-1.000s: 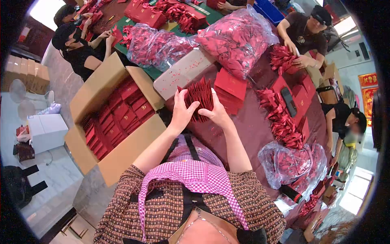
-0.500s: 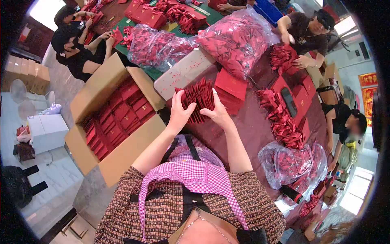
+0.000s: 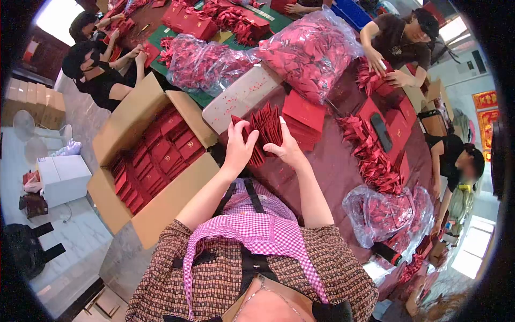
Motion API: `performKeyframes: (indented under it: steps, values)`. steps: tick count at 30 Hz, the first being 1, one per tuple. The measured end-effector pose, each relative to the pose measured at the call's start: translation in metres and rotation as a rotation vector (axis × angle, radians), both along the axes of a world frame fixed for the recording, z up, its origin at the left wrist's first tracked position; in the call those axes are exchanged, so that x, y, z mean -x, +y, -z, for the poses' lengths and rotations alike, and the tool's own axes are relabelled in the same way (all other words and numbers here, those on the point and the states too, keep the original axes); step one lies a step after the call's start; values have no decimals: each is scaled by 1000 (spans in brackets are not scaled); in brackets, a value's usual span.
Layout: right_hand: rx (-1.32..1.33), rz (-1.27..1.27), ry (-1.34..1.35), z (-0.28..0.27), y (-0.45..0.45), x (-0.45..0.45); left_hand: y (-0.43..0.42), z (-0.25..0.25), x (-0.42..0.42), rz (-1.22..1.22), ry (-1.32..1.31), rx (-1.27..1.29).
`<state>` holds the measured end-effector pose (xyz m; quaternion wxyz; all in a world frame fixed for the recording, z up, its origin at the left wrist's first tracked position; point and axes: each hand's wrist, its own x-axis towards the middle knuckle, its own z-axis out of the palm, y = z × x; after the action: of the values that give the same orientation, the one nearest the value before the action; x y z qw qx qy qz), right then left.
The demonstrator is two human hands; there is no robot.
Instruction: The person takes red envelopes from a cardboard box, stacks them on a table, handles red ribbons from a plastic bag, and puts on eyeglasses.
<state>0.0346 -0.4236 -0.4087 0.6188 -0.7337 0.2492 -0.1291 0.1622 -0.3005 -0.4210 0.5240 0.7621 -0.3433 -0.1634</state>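
A fanned bundle of red paper envelopes (image 3: 267, 127) stands on edge between my two hands, over the near edge of the table. My left hand (image 3: 237, 147) grips the left part, thumb on the near side. Around the right part, my right hand (image 3: 288, 147) is closed with its thumb pressed against the envelopes. A gap shows between the two parts near the top. Just beyond my right hand lies a stack of flat red envelopes (image 3: 303, 115). To my left, an open cardboard box (image 3: 177, 196) holds rows of red envelopes with gold marks.
A grey, red-flecked tray (image 3: 241, 96) lies beyond my hands. Large plastic bags of red ribboned pieces (image 3: 311, 53) sit behind it. A phone (image 3: 381, 131) rests on red envelopes to the right, near another plastic bag (image 3: 381, 214). Several people work around the table (image 3: 327, 177).
The bundle, closed up half a second ago, has parted near its left side. My left hand holds a small portion slightly away from the rest; my right hand has barely moved.
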Motion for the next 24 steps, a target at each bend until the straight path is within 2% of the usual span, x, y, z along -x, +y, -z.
performKeyframes:
  steps: [1,4,8,15,17,24]
  values:
    - [1,2,0,-2,1,0,-5,2,1,-39,-78,-6]
    - [-41,-1,1,1,1,0,-14,-14,4,-48,-10,-132]
    - [2,1,31,10,0,0,-21,-10,3,-35,-12,-183]
    - [39,-5,56,6,-1,3,-17,-3,2,-16,8,-146]
    - [23,-4,45,8,-2,3,-17,2,2,-81,-102,-48]
    - [0,-11,43,-1,-1,3,-12,6,1,-82,-126,-28]
